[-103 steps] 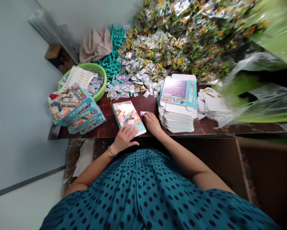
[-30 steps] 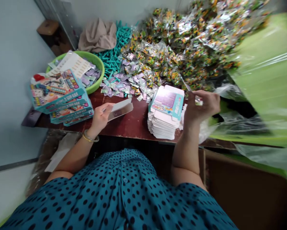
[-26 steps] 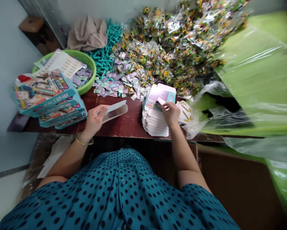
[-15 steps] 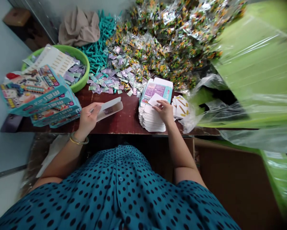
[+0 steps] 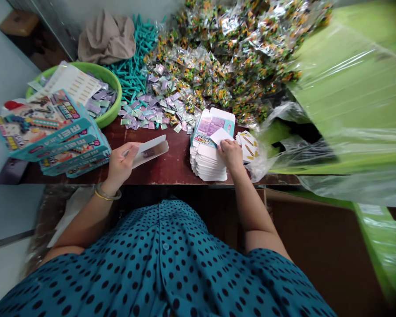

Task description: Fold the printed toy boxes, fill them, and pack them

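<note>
My left hand (image 5: 121,166) is closed around an unfolded small carton (image 5: 150,151), its white inside facing up and its end open. It holds the carton just above the table, left of the stack. My right hand (image 5: 231,155) has its fingers curled over the edge of a plain white card (image 5: 221,135). That card lies over the top of a stack of flattened cartons (image 5: 209,165), whose top one shows purple and teal print. Right beside this hand are printed instruction sheets (image 5: 249,147), partly under clear plastic.
Filled teal boxes (image 5: 75,145) are stacked at the left, before a green basin (image 5: 113,110) of small packets. Behind lie loose purple and green packets (image 5: 148,110), teal sticks (image 5: 130,72) and a heap of bagged colourful pieces (image 5: 224,57). Green plastic-wrapped material (image 5: 356,88) covers the right side.
My right hand has moved slightly right, its fingers curling more, and the white card has shifted right with it. My left hand keeps the carton in much the same place.
</note>
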Tool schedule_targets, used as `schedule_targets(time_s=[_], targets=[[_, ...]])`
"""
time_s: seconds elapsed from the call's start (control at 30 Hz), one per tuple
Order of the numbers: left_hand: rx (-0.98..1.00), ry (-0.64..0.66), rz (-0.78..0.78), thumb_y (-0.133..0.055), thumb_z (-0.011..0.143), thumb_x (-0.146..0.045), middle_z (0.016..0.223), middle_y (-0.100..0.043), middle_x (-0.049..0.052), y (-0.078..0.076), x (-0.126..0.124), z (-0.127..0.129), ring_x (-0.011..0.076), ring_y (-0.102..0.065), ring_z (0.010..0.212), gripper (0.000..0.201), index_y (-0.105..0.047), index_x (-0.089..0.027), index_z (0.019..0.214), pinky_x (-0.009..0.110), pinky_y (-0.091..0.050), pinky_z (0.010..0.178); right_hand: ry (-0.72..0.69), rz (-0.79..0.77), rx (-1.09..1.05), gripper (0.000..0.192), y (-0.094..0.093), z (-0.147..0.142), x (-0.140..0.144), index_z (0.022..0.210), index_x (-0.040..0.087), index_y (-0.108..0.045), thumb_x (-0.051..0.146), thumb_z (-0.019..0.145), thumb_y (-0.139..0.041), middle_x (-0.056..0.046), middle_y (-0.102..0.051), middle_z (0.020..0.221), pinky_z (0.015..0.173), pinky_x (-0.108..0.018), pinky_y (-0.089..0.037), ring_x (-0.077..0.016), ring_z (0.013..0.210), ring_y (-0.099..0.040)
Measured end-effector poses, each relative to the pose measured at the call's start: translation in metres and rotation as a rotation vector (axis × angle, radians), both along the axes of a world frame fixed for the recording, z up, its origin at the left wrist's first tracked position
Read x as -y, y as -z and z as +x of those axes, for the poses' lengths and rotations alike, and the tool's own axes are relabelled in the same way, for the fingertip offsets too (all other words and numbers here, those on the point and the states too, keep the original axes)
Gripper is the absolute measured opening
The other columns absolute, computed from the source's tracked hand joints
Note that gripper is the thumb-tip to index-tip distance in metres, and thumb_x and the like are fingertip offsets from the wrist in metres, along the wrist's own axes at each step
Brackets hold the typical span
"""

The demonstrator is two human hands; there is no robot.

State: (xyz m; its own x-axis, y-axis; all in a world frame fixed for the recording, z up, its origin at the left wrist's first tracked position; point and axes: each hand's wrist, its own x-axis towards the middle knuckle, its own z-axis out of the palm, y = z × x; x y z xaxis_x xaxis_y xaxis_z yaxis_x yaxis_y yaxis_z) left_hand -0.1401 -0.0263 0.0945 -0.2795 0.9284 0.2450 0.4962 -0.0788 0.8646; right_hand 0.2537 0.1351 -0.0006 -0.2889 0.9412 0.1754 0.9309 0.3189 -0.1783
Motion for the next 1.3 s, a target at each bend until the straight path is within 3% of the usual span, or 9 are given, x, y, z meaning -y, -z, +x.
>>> schedule_targets(time_s=[0.2,0.4,0.6,0.73,0.83,1.0,1.1,1.2,1.3], targets=[[0.019,-0.005,0.0,-0.058,0.095,-0.056,0.088,-0.078,0.006,0.001,0.001,0.0,0.0221,-0.068,0.078,0.042,-0.08,-0.02,0.097,0.029,-0.051,0.07,0.112,-0.028,-0.25,0.025,-0.011,0.014,-0.01,0.091,0.016,-0.076,0.024,0.092,-0.052,-0.011,-0.075,0.085,0.075,-0.036,-0.048,-0.0238,0.077,-0.064],[0.009,0.004,-0.001,-0.058,0.095,-0.056,0.089,-0.078,0.005,0.002,0.004,-0.001,0.0221,-0.068,0.079,0.041,-0.08,-0.021,0.097,0.03,-0.051,0.073,0.234,0.145,-0.687,0.023,-0.028,0.032,-0.005,0.087,0.017,-0.078,0.035,0.086,-0.065,-0.005,-0.075,0.079,0.07,-0.031,-0.049,-0.0184,0.07,-0.064],[0.023,-0.006,0.012,-0.058,0.095,-0.056,0.087,-0.078,0.005,0.001,0.001,0.001,0.0201,-0.067,0.077,0.042,-0.08,-0.021,0.096,0.027,-0.05,0.07,0.2,0.166,-0.669,0.028,-0.038,0.02,-0.004,0.072,0.019,-0.068,0.045,0.081,-0.074,-0.001,-0.068,0.073,0.072,-0.031,-0.051,-0.0162,0.07,-0.061],[0.024,-0.011,0.014,-0.058,0.095,-0.058,0.088,-0.078,0.006,-0.001,-0.003,0.002,0.0211,-0.068,0.081,0.044,-0.079,-0.019,0.093,0.028,-0.051,0.074,0.089,0.187,-0.771,0.03,-0.045,-0.007,-0.008,0.081,0.02,-0.067,0.049,0.088,-0.067,-0.002,-0.068,0.077,0.073,-0.031,-0.052,-0.0165,0.072,-0.062],[0.027,-0.002,0.008,-0.056,0.095,-0.061,0.089,-0.078,0.006,-0.001,-0.004,0.002,0.0211,-0.068,0.082,0.048,-0.079,-0.019,0.094,0.029,-0.052,0.076,0.016,0.185,-0.871,0.032,-0.048,-0.048,-0.008,0.082,0.021,-0.063,0.051,0.092,-0.062,-0.001,-0.066,0.075,0.069,-0.031,-0.053,-0.0167,0.07,-0.063],[0.049,-0.016,0.023,-0.054,0.095,-0.066,0.09,-0.078,0.007,-0.002,0.0,-0.001,0.0226,-0.069,0.083,0.053,-0.078,-0.018,0.092,0.031,-0.051,0.076,-0.075,0.146,-0.693,0.022,-0.027,-0.139,-0.009,0.085,0.023,-0.068,0.043,0.093,-0.065,-0.004,-0.074,0.09,0.087,-0.035,-0.055,-0.0211,0.088,-0.07],[0.053,-0.061,0.016,-0.053,0.094,-0.067,0.089,-0.078,0.007,-0.005,0.006,-0.008,0.0229,-0.069,0.082,0.055,-0.078,-0.018,0.092,0.031,-0.052,0.075,-0.078,0.044,-0.706,0.026,-0.018,-0.165,-0.022,0.089,0.022,-0.071,0.043,0.096,-0.058,-0.006,-0.075,0.094,0.09,-0.036,-0.056,-0.0219,0.091,-0.071],[0.048,-0.111,0.021,-0.053,0.095,-0.067,0.087,-0.078,0.006,-0.006,0.008,-0.016,0.0221,-0.068,0.081,0.054,-0.078,-0.018,0.092,0.03,-0.051,0.074,-0.12,0.097,-0.909,0.036,-0.037,-0.163,-0.031,0.098,0.021,-0.072,0.048,0.101,-0.049,-0.006,-0.074,0.094,0.088,-0.038,-0.057,-0.0214,0.092,-0.071],[0.054,-0.106,0.028,-0.052,0.095,-0.066,0.087,-0.078,0.006,-0.005,0.003,-0.02,0.022,-0.068,0.081,0.055,-0.078,-0.018,0.092,0.03,-0.051,0.076,-0.401,0.117,-0.927,0.033,-0.077,-0.163,-0.014,0.104,0.026,-0.074,0.05,0.102,-0.052,-0.004,-0.074,0.098,0.089,-0.04,-0.056,-0.0214,0.096,-0.07]])
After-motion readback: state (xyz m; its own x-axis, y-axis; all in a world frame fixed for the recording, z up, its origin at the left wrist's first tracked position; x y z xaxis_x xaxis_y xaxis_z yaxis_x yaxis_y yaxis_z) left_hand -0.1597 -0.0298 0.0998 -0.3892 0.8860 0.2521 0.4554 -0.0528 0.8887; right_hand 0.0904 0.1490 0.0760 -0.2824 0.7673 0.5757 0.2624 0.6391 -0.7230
